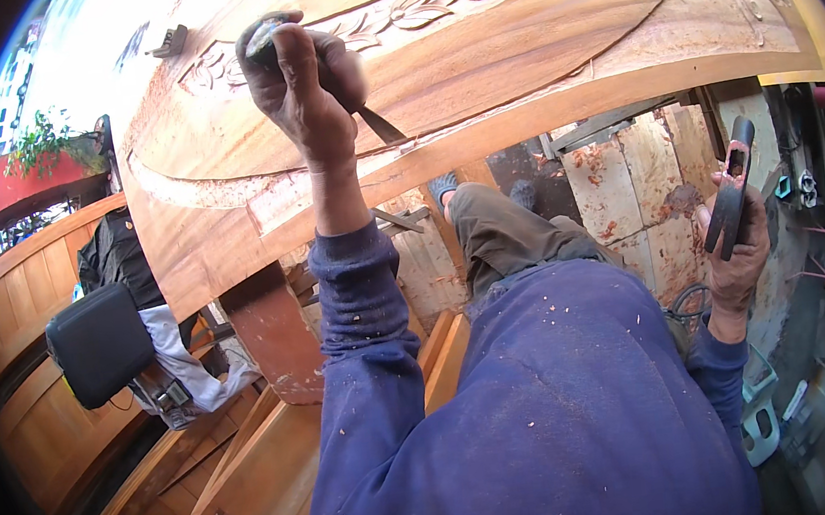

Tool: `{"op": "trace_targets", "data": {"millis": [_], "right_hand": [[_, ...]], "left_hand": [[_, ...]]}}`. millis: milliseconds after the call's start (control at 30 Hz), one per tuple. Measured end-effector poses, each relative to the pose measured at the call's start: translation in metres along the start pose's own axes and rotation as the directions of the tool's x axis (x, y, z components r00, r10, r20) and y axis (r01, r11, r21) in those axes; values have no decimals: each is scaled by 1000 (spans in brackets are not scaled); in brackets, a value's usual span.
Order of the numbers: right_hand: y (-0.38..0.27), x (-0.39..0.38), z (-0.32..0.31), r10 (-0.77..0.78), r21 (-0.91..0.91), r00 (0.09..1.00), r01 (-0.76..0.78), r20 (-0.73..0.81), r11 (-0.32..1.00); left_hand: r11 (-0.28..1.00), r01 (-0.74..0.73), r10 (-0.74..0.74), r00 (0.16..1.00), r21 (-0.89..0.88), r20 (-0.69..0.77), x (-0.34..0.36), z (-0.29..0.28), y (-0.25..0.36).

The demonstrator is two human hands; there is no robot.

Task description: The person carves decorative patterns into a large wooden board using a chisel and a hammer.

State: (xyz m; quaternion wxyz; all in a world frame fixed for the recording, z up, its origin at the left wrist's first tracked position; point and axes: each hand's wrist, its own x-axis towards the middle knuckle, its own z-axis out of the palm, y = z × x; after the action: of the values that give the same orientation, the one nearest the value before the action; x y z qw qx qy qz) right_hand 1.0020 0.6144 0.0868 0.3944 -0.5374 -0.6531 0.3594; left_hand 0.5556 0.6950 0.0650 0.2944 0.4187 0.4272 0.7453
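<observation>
My left hand (pixel 306 88) grips a chisel (pixel 381 126) by its handle, thumb along the top, with the blade angled down to the lower edge of a carved wooden panel (pixel 545 52). The panel bears a band of raised leaves and flowers (pixel 422 10) above a long curved groove with pale, cut wood. At the right, off the panel, my right hand (pixel 743 248) holds a black elongated tool with a slot (pixel 736 193), like a small hand plane, tilted upward.
Below the panel are a dusty floor (pixel 617 196) with shavings and a reddish post (pixel 265 338). At left are curved wooden boards (pixel 69 434), a black case (pixel 100 341) and a plant (pixel 49 145). Assorted tools and a pale plastic object (pixel 760 427) lie at right.
</observation>
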Motion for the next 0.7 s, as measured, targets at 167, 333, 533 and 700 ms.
{"op": "trace_targets", "data": {"millis": [167, 333, 533, 700], "right_hand": [[-8, 5, 3, 5, 43, 999, -6, 40, 999], [-16, 15, 11, -30, 101, 998, 25, 48, 995], [-52, 58, 36, -245, 112, 969, 245, -19, 963], [-123, 121, 64, -493, 315, 869, 481, -47, 818]], "left_hand": [[1000, -4, 4, 1000, -22, -19, -2, 2, -7], [998, -32, 30, 998, -48, -53, -5, 15, -11], [995, -49, 34, 985, -83, -167, -8, 39, -12], [997, -59, 49, 978, -45, -203, -13, 54, -19]]}}
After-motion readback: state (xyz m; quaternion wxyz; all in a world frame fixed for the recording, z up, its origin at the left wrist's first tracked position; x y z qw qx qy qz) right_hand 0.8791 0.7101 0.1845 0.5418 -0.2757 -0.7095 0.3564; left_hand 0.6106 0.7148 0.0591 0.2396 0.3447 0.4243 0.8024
